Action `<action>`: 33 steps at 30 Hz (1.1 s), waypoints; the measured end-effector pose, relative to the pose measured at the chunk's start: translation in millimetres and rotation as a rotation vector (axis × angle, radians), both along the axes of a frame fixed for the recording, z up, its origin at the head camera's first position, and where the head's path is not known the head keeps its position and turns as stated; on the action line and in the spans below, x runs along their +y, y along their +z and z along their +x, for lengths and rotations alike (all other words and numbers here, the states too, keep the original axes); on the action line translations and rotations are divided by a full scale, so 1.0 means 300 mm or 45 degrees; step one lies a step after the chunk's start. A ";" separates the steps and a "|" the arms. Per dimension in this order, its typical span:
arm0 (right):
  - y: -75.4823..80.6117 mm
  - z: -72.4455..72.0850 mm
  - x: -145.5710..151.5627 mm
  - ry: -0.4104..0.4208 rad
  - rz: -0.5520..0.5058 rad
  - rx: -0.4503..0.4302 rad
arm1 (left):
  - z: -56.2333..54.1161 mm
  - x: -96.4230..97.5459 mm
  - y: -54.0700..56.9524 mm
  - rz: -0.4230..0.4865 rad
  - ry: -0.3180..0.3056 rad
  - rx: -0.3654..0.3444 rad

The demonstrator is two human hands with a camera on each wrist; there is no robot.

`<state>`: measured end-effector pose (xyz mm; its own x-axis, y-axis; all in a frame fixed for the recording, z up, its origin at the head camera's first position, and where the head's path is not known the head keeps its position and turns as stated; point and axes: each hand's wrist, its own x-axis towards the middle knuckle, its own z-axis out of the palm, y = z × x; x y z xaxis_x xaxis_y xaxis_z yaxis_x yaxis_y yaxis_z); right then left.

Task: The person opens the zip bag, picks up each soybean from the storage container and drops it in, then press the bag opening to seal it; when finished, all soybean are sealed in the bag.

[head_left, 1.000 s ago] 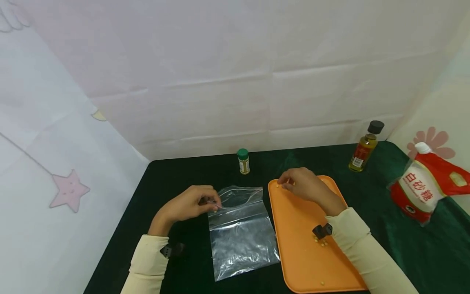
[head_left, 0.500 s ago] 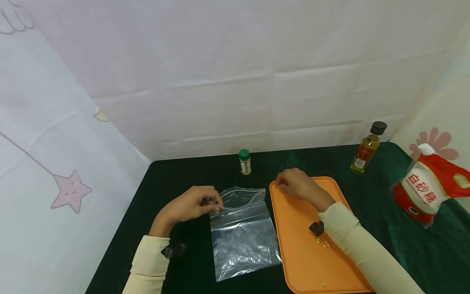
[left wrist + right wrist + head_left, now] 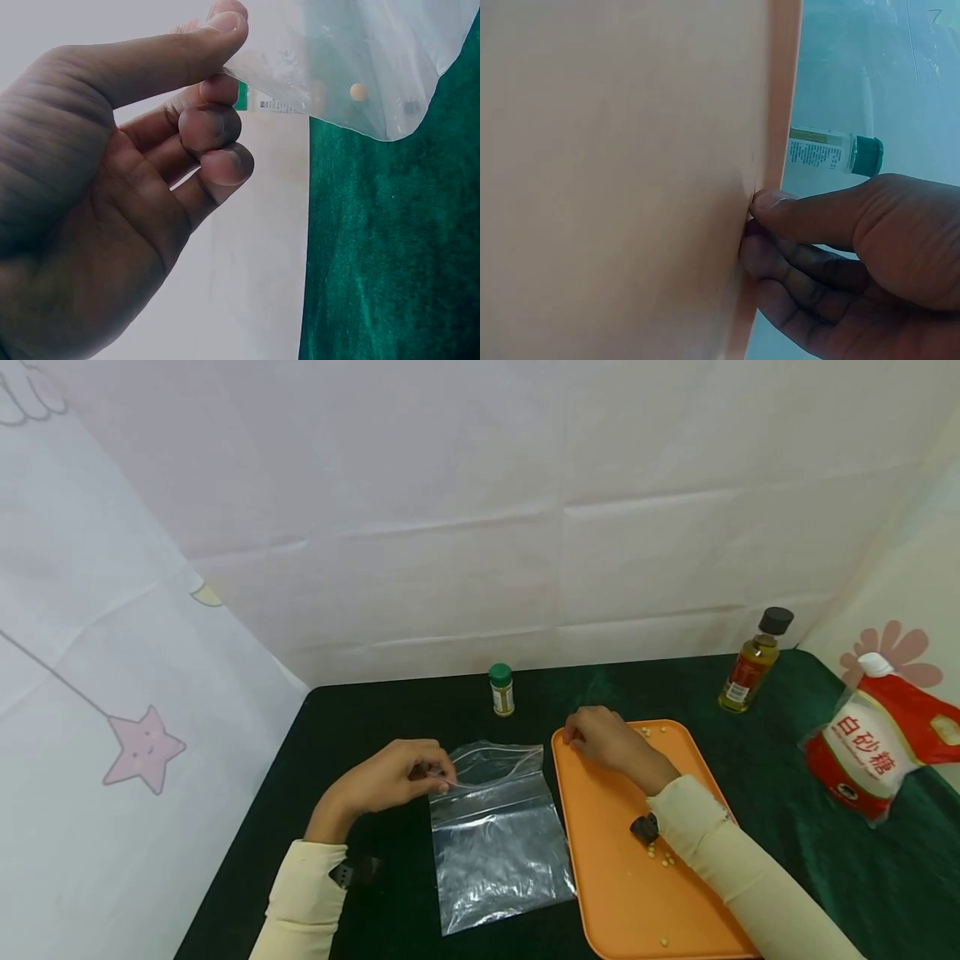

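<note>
My left hand (image 3: 393, 774) pinches the left side of the mouth of a clear zip-lock bag (image 3: 498, 860) between thumb and fingers. In the left wrist view, a pale yellow bean (image 3: 358, 91) shows through the plastic. My right hand (image 3: 607, 739) reaches into the far left corner of an orange tray (image 3: 611, 902), its thumb and curled fingertips touching the inner side of the rim. Whether a bean is between those fingertips is hidden. Several loose beans (image 3: 668, 861) lie on the tray below the right wrist, and one bean (image 3: 663, 942) is near its front edge.
A small green-capped jar (image 3: 502, 691) stands behind the bag. Farther right are a black-capped oil bottle (image 3: 752, 664) and a red-and-white sugar pouch (image 3: 862, 743). A dark green cloth (image 3: 390, 714) covers the table, with pale fabric walls (image 3: 450, 568) around it.
My right hand has moved slightly left into the tray's corner, covering the spot where a bean showed a second ago. The left hand keeps its pinch on the bag.
</note>
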<state>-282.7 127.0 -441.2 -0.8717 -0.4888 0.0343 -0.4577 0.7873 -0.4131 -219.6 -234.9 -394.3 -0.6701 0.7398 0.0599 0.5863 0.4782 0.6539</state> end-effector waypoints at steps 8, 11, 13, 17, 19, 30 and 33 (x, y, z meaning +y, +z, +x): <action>0.003 0.007 -0.001 0.008 -0.011 0.007 | 0.003 0.001 -0.001 0.001 0.007 -0.007; 0.019 0.015 0.002 -0.015 -0.026 0.022 | 0.004 0.002 -0.001 -0.002 0.005 0.001; 0.038 0.022 0.007 -0.030 -0.045 0.041 | 0.003 0.002 -0.001 -0.007 0.004 0.009; 0.081 0.037 0.021 -0.040 -0.092 0.109 | 0.001 0.001 -0.001 -0.014 0.005 0.010; 0.102 0.047 0.027 -0.045 -0.130 0.137 | 0.001 0.002 -0.002 -0.012 0.004 0.005; 0.166 0.094 0.039 -0.011 -0.320 0.262 | 0.004 0.004 -0.006 -0.026 0.008 0.009; 0.177 0.104 0.035 0.020 -0.400 0.271 | 0.002 0.005 -0.005 -0.028 0.003 0.012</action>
